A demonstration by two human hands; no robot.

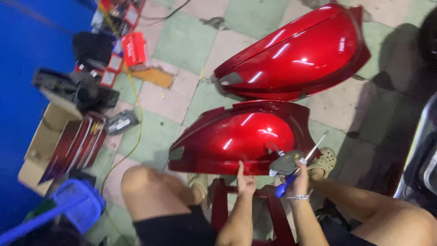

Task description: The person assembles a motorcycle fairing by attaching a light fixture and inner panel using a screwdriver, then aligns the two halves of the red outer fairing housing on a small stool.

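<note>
- two glossy red body panels lie on the checkered tile floor (191,45); the near red panel (236,136) sits just in front of the person's knees, the far red panel (296,54) beyond it, close beside it.
- the left hand (246,182) rests on the lower edge of the near red panel, index finger stretched out and touching it, its grip loose and holding nothing.
- the right hand (298,180) is closed around the blue handle of a screwdriver (300,166), whose thin shaft slants up and to the right; a small grey part (286,163) sits against this hand at the panel's lower right edge, and whether the fingers also hold it cannot be told.
- a chain bracelet (298,197) circles the right wrist.
- a red stool (268,209) stands below the hands, between the legs.
- off to the left are a cardboard box (43,141), a blue plastic basket (77,205) and a yellow cable (132,118) running across the floor.
</note>
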